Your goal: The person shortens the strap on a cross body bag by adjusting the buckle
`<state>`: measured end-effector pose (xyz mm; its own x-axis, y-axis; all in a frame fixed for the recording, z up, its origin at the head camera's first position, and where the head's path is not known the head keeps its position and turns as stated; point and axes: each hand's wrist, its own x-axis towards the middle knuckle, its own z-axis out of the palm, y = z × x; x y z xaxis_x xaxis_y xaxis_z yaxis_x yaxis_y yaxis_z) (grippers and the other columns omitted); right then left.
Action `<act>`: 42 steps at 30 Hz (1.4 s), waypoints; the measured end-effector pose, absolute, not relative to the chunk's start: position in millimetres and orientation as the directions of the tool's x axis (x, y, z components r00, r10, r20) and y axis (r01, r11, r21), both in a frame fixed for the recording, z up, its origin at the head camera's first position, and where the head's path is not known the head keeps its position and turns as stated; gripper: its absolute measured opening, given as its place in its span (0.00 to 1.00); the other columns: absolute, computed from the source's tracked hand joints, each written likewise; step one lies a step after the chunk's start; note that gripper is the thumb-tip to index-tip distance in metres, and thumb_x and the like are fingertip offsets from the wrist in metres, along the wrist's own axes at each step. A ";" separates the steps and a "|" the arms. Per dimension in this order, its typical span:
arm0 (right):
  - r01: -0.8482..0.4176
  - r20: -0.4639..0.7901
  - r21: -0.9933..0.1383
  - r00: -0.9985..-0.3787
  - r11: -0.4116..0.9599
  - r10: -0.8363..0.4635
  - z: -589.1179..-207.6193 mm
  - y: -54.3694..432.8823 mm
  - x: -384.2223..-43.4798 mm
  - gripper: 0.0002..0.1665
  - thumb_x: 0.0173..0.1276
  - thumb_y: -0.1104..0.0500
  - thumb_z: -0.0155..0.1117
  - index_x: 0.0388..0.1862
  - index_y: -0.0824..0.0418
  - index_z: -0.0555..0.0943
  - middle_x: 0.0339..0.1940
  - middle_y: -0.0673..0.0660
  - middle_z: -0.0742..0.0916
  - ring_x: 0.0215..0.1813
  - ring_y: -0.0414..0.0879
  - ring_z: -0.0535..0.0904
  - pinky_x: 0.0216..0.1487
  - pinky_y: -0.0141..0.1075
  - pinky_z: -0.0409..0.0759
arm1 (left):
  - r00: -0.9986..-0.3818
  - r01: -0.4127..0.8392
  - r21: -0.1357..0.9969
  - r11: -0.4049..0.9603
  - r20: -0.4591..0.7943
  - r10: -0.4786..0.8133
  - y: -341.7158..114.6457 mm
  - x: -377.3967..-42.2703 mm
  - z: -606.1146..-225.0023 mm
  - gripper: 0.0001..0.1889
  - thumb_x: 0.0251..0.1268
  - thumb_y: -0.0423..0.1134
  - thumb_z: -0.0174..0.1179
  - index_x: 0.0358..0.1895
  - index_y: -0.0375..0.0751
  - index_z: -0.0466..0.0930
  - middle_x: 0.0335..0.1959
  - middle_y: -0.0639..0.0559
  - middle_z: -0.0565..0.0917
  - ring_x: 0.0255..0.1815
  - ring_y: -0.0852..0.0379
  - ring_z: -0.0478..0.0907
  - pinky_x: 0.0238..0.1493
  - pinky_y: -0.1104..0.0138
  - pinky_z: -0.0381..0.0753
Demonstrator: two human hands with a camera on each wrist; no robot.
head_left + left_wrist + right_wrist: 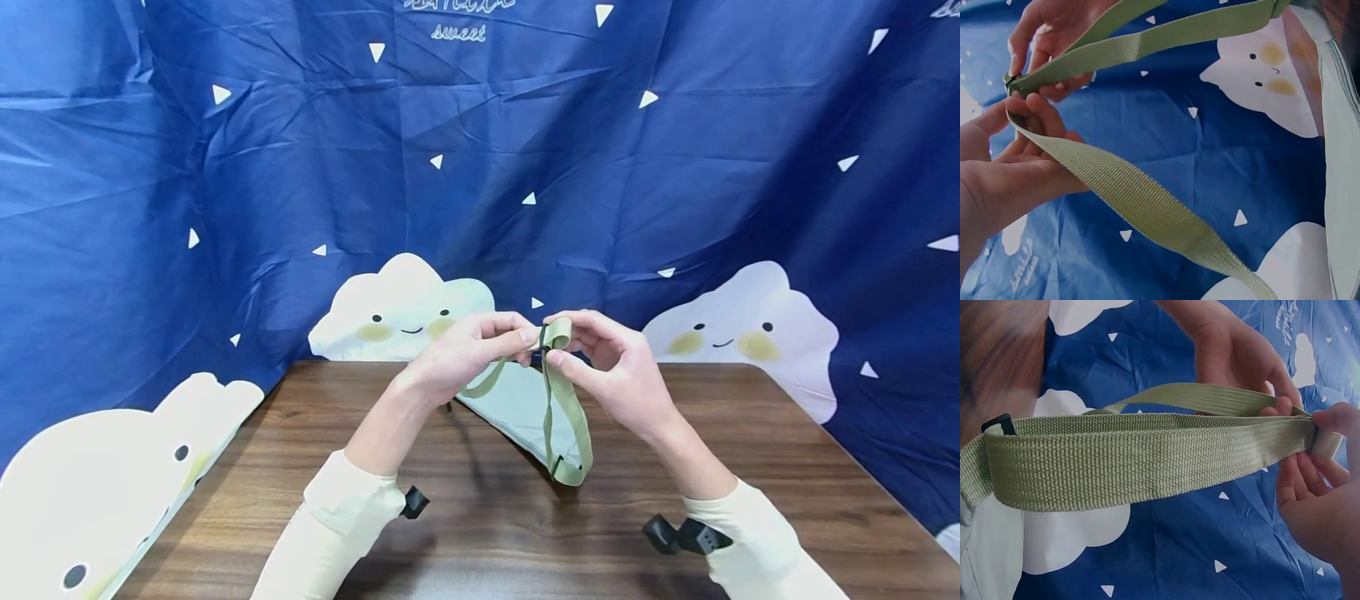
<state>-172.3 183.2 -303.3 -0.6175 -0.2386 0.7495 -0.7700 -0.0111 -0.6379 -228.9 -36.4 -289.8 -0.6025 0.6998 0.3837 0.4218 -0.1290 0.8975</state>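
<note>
Above the table, my left hand (472, 350) pinches a light green webbing strap (572, 408) between thumb and fingers. Close beside it, my right hand (618, 367) pinches the strap at a dark slider buckle (545, 337), where the webbing makes a small loop. The strap hangs down to a pale bag (517, 400) with a zipper along its edge. Another dark ring (999, 423) joins strap and bag in the right wrist view. In the left wrist view a length of webbing (1141, 200) runs slack from the left hand. Fingers partly hide the slider.
A brown wooden table (480, 533) lies beneath the hands. Behind it hangs a blue cloth (487, 167) with white triangles and smiling clouds. Dark wrist devices (678, 535) sit on both cream sleeves.
</note>
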 end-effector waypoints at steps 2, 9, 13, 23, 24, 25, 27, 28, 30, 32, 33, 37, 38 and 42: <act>-0.777 0.755 -0.630 -0.612 -0.004 -0.235 -303.2 183.1 -172.6 0.22 0.61 0.78 0.69 0.55 0.72 0.81 0.48 0.67 0.85 0.47 0.55 0.82 0.53 0.39 0.79 | -0.597 0.427 0.894 -0.134 0.390 0.701 -35.1 -228.3 -289.0 0.09 0.77 0.39 0.57 0.41 0.38 0.83 0.31 0.47 0.79 0.44 0.49 0.75 0.55 0.61 0.70; -0.792 0.776 -0.611 -0.600 0.001 -0.194 -302.1 185.7 -173.2 0.21 0.62 0.79 0.68 0.55 0.73 0.81 0.53 0.68 0.84 0.47 0.54 0.83 0.52 0.38 0.79 | -0.606 0.391 0.912 -0.125 0.358 0.710 -34.1 -237.1 -290.1 0.19 0.83 0.46 0.49 0.42 0.34 0.81 0.36 0.37 0.79 0.48 0.42 0.76 0.59 0.57 0.73; -0.790 0.777 -0.613 -0.603 0.002 -0.179 -302.2 186.6 -173.1 0.21 0.62 0.78 0.69 0.55 0.73 0.81 0.53 0.68 0.84 0.46 0.54 0.83 0.51 0.37 0.80 | -0.632 0.376 0.921 -0.105 0.338 0.698 -39.0 -246.3 -293.8 0.18 0.82 0.47 0.51 0.45 0.34 0.82 0.38 0.41 0.81 0.46 0.46 0.77 0.59 0.58 0.75; -0.774 0.762 -0.632 -0.612 -0.037 -0.213 -305.0 186.0 -177.3 0.22 0.61 0.79 0.68 0.56 0.74 0.81 0.53 0.68 0.84 0.49 0.55 0.83 0.51 0.38 0.81 | -0.618 0.431 0.898 -0.086 0.363 0.698 -44.6 -246.7 -295.1 0.12 0.73 0.46 0.62 0.46 0.40 0.85 0.37 0.41 0.83 0.49 0.39 0.75 0.49 0.61 0.72; -0.773 0.761 -0.633 -0.611 -0.041 -0.217 -305.6 185.8 -177.5 0.22 0.61 0.80 0.68 0.56 0.74 0.81 0.53 0.68 0.84 0.49 0.55 0.83 0.51 0.38 0.81 | -0.616 0.432 0.897 -0.091 0.367 0.697 -43.7 -245.7 -295.1 0.12 0.73 0.45 0.62 0.46 0.40 0.85 0.36 0.41 0.83 0.49 0.40 0.76 0.49 0.60 0.72; -0.773 0.761 -0.632 -0.610 -0.043 -0.221 -306.0 185.4 -177.4 0.22 0.61 0.80 0.69 0.55 0.74 0.81 0.53 0.68 0.84 0.49 0.56 0.83 0.51 0.39 0.81 | -0.615 0.433 0.897 -0.095 0.371 0.696 -42.8 -244.6 -295.2 0.12 0.73 0.45 0.62 0.46 0.39 0.85 0.36 0.41 0.82 0.48 0.41 0.76 0.49 0.61 0.72; -0.775 0.761 -0.631 -0.609 -0.040 -0.223 -307.0 184.9 -177.5 0.22 0.61 0.79 0.69 0.54 0.74 0.81 0.53 0.68 0.84 0.50 0.56 0.83 0.53 0.41 0.80 | -0.616 0.429 0.897 -0.103 0.374 0.693 -41.1 -242.3 -295.1 0.12 0.73 0.45 0.62 0.46 0.39 0.85 0.36 0.37 0.82 0.47 0.43 0.77 0.50 0.61 0.72; -0.776 0.761 -0.630 -0.608 -0.036 -0.224 -307.2 184.6 -177.6 0.21 0.61 0.79 0.69 0.54 0.73 0.81 0.53 0.68 0.84 0.50 0.56 0.83 0.54 0.41 0.80 | -0.617 0.428 0.897 -0.107 0.377 0.690 -40.2 -241.5 -295.0 0.12 0.73 0.45 0.62 0.46 0.38 0.85 0.36 0.35 0.81 0.46 0.43 0.76 0.49 0.62 0.72; -0.774 0.758 -0.632 -0.612 -0.026 -0.226 -307.6 184.3 -177.9 0.20 0.61 0.78 0.70 0.53 0.73 0.81 0.53 0.68 0.84 0.50 0.56 0.82 0.54 0.42 0.80 | -0.621 0.425 0.898 -0.114 0.381 0.685 -38.5 -240.1 -294.9 0.13 0.73 0.45 0.62 0.45 0.38 0.85 0.37 0.32 0.79 0.45 0.41 0.76 0.49 0.62 0.72; -0.764 0.746 -0.645 -0.625 -0.018 -0.230 -308.1 184.5 -178.4 0.20 0.62 0.77 0.70 0.53 0.72 0.82 0.53 0.67 0.84 0.49 0.56 0.82 0.54 0.42 0.80 | -0.627 0.419 0.900 -0.117 0.380 0.680 -37.3 -239.4 -295.1 0.13 0.73 0.46 0.62 0.45 0.39 0.85 0.37 0.29 0.78 0.46 0.38 0.75 0.50 0.62 0.72; -0.754 0.735 -0.656 -0.636 -0.011 -0.237 -308.3 184.7 -178.7 0.20 0.63 0.76 0.70 0.54 0.71 0.81 0.53 0.67 0.84 0.49 0.56 0.83 0.53 0.42 0.80 | -0.629 0.415 0.902 -0.120 0.380 0.678 -36.7 -239.4 -295.5 0.13 0.73 0.46 0.62 0.45 0.39 0.85 0.37 0.29 0.77 0.46 0.38 0.74 0.50 0.62 0.72; -0.680 0.644 -0.729 -0.720 0.079 -0.258 -309.0 186.7 -180.7 0.21 0.68 0.69 0.71 0.59 0.65 0.81 0.54 0.62 0.85 0.51 0.56 0.84 0.50 0.40 0.82 | -0.665 0.391 0.913 -0.118 0.369 0.650 -34.8 -240.0 -297.9 0.11 0.73 0.43 0.62 0.45 0.39 0.85 0.36 0.38 0.80 0.45 0.43 0.77 0.53 0.59 0.73; -0.658 0.619 -0.745 -0.742 0.105 -0.258 -309.0 187.0 -181.3 0.21 0.69 0.66 0.71 0.60 0.63 0.81 0.54 0.61 0.85 0.51 0.55 0.84 0.50 0.40 0.82 | -0.678 0.383 0.916 -0.118 0.366 0.638 -34.5 -240.2 -298.4 0.10 0.73 0.42 0.62 0.46 0.39 0.85 0.37 0.40 0.81 0.45 0.44 0.77 0.54 0.58 0.73; -0.585 0.548 -0.795 -0.806 0.160 -0.222 -309.3 187.3 -183.2 0.20 0.71 0.60 0.71 0.60 0.61 0.81 0.50 0.59 0.87 0.50 0.53 0.85 0.49 0.43 0.83 | -0.725 0.363 0.926 -0.106 0.352 0.592 -33.9 -240.5 -298.7 0.11 0.71 0.41 0.65 0.51 0.40 0.85 0.42 0.48 0.86 0.48 0.44 0.80 0.57 0.55 0.75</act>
<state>-183.2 187.3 -309.3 -0.8063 -0.2222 0.5481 -0.5848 0.1605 -0.7952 -240.5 -33.9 -298.7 -0.7249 0.5921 0.3520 0.3629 -0.1061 0.9258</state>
